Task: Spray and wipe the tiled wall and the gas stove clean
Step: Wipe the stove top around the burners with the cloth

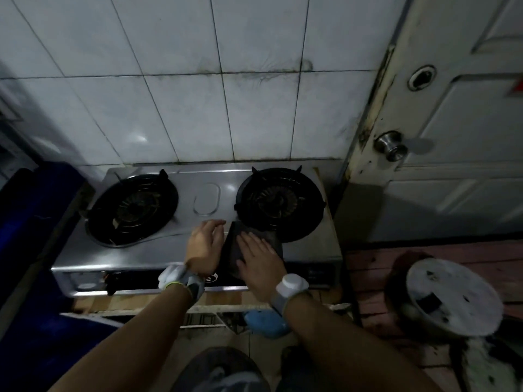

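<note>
A steel two-burner gas stove stands against the white tiled wall, which has dark grime along its grout lines. A dark cloth lies on the stove top at the front edge of the right burner. My right hand presses flat on the cloth with straight fingers. My left hand hovers just left of the cloth, fingers loosely curved, holding nothing I can make out. The left burner sits apart to the left. No spray bottle is in view.
A white door with a round metal knob stands right of the stove. A round white lid on a dark pot sits low at the right. Something dark blue fills the left side. A blue object lies under the stove's stand.
</note>
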{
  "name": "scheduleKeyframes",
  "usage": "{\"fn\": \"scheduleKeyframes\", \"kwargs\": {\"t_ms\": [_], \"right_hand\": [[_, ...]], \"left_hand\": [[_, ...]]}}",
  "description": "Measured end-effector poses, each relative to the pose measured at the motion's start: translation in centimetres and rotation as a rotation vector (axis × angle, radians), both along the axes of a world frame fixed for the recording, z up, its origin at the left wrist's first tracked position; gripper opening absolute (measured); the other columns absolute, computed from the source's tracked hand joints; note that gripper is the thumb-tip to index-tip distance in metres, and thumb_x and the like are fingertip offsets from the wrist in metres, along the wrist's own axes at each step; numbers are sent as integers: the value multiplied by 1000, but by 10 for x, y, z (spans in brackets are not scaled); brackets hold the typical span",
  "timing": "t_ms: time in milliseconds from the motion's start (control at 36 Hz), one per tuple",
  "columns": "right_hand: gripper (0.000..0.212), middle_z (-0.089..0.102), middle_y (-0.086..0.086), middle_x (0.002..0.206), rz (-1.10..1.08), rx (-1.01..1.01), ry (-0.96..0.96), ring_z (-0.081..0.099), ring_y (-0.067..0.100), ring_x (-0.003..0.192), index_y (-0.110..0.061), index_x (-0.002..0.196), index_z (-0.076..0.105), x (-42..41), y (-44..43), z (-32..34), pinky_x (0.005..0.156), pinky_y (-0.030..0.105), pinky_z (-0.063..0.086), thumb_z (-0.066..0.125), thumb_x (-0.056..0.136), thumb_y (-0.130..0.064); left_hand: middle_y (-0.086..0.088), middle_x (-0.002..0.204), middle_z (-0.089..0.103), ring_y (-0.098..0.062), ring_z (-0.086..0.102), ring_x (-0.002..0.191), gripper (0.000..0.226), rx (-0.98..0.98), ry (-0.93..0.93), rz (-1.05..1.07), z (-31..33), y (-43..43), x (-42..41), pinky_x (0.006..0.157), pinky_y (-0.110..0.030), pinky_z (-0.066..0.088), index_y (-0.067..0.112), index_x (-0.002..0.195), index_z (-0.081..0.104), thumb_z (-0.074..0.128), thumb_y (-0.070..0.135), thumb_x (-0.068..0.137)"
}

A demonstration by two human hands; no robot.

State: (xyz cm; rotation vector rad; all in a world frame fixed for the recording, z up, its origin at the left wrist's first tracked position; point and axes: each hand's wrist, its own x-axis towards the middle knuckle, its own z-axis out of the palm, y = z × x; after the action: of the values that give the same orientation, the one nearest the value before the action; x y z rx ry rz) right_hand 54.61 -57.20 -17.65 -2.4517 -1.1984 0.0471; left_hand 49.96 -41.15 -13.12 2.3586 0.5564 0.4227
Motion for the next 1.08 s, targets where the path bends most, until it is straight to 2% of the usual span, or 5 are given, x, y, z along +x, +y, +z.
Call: {"fn": "scheduleKeyframes", "kwargs": {"t_ms": [194, 528, 667, 778, 1083], "right_hand": [[52, 59, 5, 137, -51, 166, 18, 52, 20, 128, -10, 133, 60, 13, -74, -1, 111, 25, 30, 26, 105, -38], [57, 63, 7, 132, -335, 199, -51, 49, 19, 129, -9, 127, 65, 62, -150, -10, 111, 27, 32, 27, 104, -45], [52, 66, 13, 126, -530, 41, -96, 64, 34, 113, -4, 120, 68, 89, -136, -4, 90, 53, 52, 35, 93, -34], [50, 67, 16, 122, -595, -83, -69, 67, 36, 106, -1, 114, 69, 87, -120, -4, 81, 51, 56, 34, 90, -27], [66, 44, 23, 147, -633, -45, -5, 46, 40, 133, 2, 135, 54, 66, -112, -6, 103, 49, 47, 30, 95, -44]], "left_hand": [[-13, 113, 66, -35, 59, 101, 54, 56, -35, -43, -14, -7, 10, 84, -40, 47, 10, 117, 67, 32, 46, 96], [-9, 130, 58, -33, 53, 114, 52, 128, -56, -1, -17, -15, 46, 92, -43, 43, 19, 131, 57, 34, 47, 93], [-8, 137, 54, -33, 49, 121, 55, 117, -52, 96, -20, -20, 53, 97, -49, 40, 20, 137, 50, 33, 48, 93], [-9, 139, 53, -33, 48, 123, 55, 153, -65, 117, -24, -24, 50, 99, -50, 37, 18, 137, 51, 34, 47, 93], [-4, 136, 53, -29, 48, 122, 48, 183, -43, 96, -25, -27, 49, 95, -46, 36, 22, 135, 49, 41, 39, 91]]}}
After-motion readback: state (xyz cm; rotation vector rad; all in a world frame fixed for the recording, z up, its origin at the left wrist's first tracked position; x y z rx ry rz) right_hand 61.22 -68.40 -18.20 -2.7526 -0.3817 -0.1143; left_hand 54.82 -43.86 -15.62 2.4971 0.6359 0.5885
